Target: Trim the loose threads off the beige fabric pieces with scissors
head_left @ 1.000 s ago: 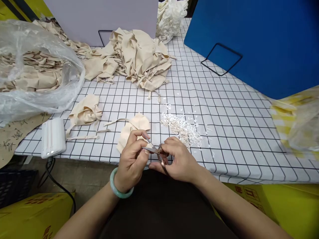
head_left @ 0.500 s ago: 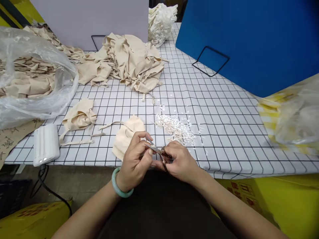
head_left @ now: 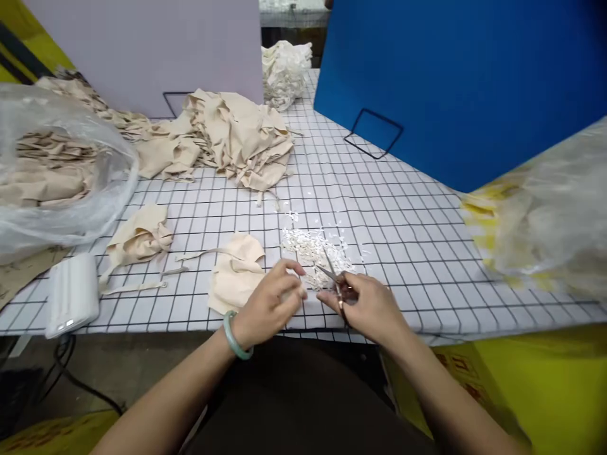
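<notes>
My right hand point(head_left: 372, 306) grips a pair of scissors point(head_left: 336, 278) by its brown handles, blades apart and pointing up and left. My left hand point(head_left: 272, 297), with a green bangle point(head_left: 236, 338) on its wrist, is beside it, apart from the blades. Its thumb and a finger come together on something small and pale, too small to make out. Just left of that hand lies a beige fabric piece point(head_left: 232, 281) with a thin strap. Beyond both hands is a scattered heap of small white and beige scraps point(head_left: 315, 246) on the checked cloth.
A second beige piece point(head_left: 142, 237) lies left, near a white power bank point(head_left: 73, 294) with a cable. Behind are a beige fabric pile point(head_left: 237, 136) and an open plastic bag point(head_left: 118, 199) of beige pieces. A blue panel point(head_left: 441, 82) stands right.
My hands have drawn apart. The scissors have moved right, away from my left fingers, and their blades now stand wider apart. The whole view has shifted slightly.
</notes>
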The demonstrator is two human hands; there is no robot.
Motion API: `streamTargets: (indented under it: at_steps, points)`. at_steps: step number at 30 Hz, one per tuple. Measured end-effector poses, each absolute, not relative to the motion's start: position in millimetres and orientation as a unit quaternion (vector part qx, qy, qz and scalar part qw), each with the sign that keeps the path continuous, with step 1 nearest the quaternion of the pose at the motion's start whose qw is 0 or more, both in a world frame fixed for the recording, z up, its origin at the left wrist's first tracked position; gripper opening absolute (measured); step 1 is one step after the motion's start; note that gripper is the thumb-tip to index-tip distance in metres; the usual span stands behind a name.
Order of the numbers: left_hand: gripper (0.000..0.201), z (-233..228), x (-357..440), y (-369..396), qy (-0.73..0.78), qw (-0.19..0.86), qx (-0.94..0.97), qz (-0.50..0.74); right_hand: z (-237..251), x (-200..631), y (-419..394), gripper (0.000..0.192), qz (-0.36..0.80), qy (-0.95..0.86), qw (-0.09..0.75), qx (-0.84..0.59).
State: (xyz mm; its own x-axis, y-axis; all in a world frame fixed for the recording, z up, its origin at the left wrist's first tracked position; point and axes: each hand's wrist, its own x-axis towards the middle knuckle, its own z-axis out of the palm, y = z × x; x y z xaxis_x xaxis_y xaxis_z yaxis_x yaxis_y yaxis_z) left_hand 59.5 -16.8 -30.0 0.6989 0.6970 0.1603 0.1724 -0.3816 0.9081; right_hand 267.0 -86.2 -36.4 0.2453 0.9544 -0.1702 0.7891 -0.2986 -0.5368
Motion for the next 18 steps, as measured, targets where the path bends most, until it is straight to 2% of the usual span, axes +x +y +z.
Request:
streamTargets:
  at_steps: [2,4,6,8,10,13,16,18]
  points:
    - [0.020,-22.2,40.6,-11.4,0.275,0.442,0.822,0.231,-29.8,279.3,-84.0,0.051,0.212,-0.560,0.130,-0.790]
    - [0.016,-18.4,14.7,3.4,0.330,0.352,0.839,0.251,-25.8,288.9,-83.1,0.054,0.186,-0.534,0.115,-0.817]
    - [0.010,-21.1,-11.7,26.2,0.408,0.235,0.838,0.275,-23.8,290.6,-82.4,0.056,0.166,-0.517,0.144,-0.827]
    - [0.021,-29.7,-29.5,51.3,0.444,0.174,0.846,0.237,-23.7,281.8,-79.7,0.055,0.171,-0.509,0.198,-0.820]
    - [0.023,-39.5,-34.3,71.6,0.436,0.180,0.860,0.193,-26.3,263.9,-72.5,0.051,0.219,-0.498,0.255,-0.800]
    - [0.011,-42.0,-27.1,83.6,0.407,0.217,0.868,0.186,-36.1,231.2,-54.0,0.045,0.319,-0.503,0.323,-0.736]
    - [0.011,-22.5,-26.9,73.0,0.406,0.243,0.855,0.212,-48.0,201.9,-35.3,0.037,0.390,-0.526,0.382,-0.652]
    - [0.009,-2.9,-35.5,57.8,0.419,0.326,0.809,0.254,-52.9,184.7,-27.2,0.033,0.431,-0.533,0.406,-0.605]
